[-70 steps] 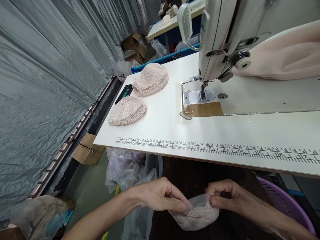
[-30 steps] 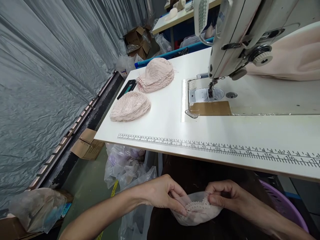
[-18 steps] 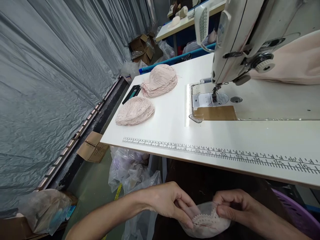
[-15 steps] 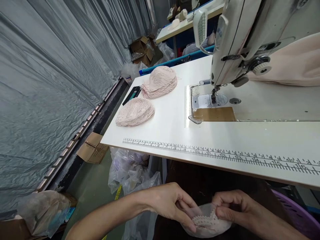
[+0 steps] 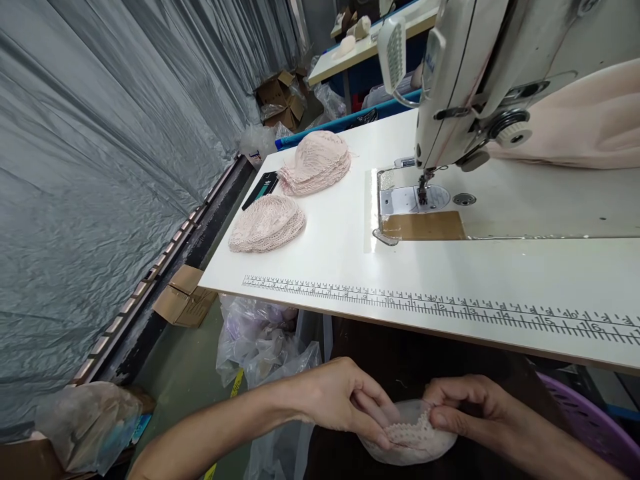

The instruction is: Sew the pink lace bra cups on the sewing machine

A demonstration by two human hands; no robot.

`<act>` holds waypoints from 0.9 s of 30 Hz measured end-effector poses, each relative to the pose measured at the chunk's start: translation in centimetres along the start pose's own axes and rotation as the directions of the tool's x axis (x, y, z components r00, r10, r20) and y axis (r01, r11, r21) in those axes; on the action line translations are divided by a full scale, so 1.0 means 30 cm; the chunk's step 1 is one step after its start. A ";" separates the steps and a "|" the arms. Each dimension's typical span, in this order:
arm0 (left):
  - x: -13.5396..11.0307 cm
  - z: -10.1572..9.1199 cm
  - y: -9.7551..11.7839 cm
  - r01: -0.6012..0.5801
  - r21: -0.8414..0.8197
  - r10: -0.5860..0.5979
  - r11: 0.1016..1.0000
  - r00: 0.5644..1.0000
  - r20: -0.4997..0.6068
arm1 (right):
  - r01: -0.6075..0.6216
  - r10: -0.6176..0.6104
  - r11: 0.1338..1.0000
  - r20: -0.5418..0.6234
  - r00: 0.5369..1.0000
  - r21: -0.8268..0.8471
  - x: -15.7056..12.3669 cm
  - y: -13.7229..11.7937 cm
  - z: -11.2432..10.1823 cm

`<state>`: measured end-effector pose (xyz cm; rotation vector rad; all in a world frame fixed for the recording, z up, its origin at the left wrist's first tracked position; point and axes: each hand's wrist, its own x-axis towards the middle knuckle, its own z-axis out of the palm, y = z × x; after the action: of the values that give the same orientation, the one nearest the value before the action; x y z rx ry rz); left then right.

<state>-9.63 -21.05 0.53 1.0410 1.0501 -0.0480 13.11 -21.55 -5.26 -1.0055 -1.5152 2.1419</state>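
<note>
A pale pink lace bra cup piece (image 5: 417, 445), with a sheer layer and a scalloped edge, is stretched between my hands below the table's front edge. My left hand (image 5: 350, 403) pinches it on the left, thumb on the lace and fingers behind. Its right side is gripped between thumb and fingers of my right hand (image 5: 465, 410). Beyond my hands stands a white sewing machine (image 5: 465, 100) on the white table (image 5: 330, 240). Two stacks of pink lace cups lie on the table's left: a nearer stack (image 5: 267, 225) and a farther stack (image 5: 317, 163).
A black phone-like object (image 5: 261, 190) lies beside the stacks. Pink fabric (image 5: 590, 120) rests behind the machine head. Below are plastic bags (image 5: 255, 340), a cardboard box (image 5: 185, 297) and a purple basket (image 5: 590, 420). A grey curtain (image 5: 125, 133) hangs at left.
The view has shifted slightly, so the table and machine sit a little further left. Both hands keep their hold on the lace cup piece, which looks slightly more flattened.
</note>
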 end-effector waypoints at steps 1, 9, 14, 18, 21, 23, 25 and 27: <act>-0.003 -0.003 -0.003 -0.013 -0.003 0.013 1.000 1.000 0.005 | -0.003 0.003 1.000 0.001 1.000 -0.002 0.000 0.004 -0.003; -0.009 -0.007 -0.010 -0.067 -0.019 0.068 0.998 0.997 0.020 | 0.014 -0.013 1.000 0.035 0.999 -0.024 -0.001 0.030 -0.017; -0.015 -0.004 -0.004 -0.068 0.039 0.068 0.997 0.998 0.011 | 0.011 -0.008 0.999 0.077 0.997 -0.045 0.006 0.042 -0.007; -0.025 -0.001 0.004 -0.055 0.052 0.054 0.997 0.998 0.017 | 0.007 -0.002 0.998 0.073 0.997 -0.065 0.005 0.035 -0.003; -0.029 0.001 0.005 -0.039 0.058 0.038 0.998 0.999 0.018 | 0.004 0.002 0.997 0.080 0.997 -0.073 0.003 0.027 0.000; -0.030 0.001 0.002 -0.038 0.047 0.037 0.998 0.999 0.022 | 0.003 0.003 0.997 0.081 0.997 -0.079 0.004 0.025 0.002; -0.031 -0.001 -0.001 -0.044 0.038 0.043 0.998 0.999 0.025 | 0.007 0.000 0.997 0.081 0.997 -0.083 0.006 0.024 0.004; -0.032 -0.005 -0.004 -0.050 0.041 0.049 0.998 0.998 0.025 | 0.013 -0.006 0.996 0.086 0.996 -0.086 0.008 0.021 0.007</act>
<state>-10.30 -21.42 1.14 1.1015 1.0050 -0.0416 12.87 -21.78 -5.87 -0.9427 -1.6615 2.1549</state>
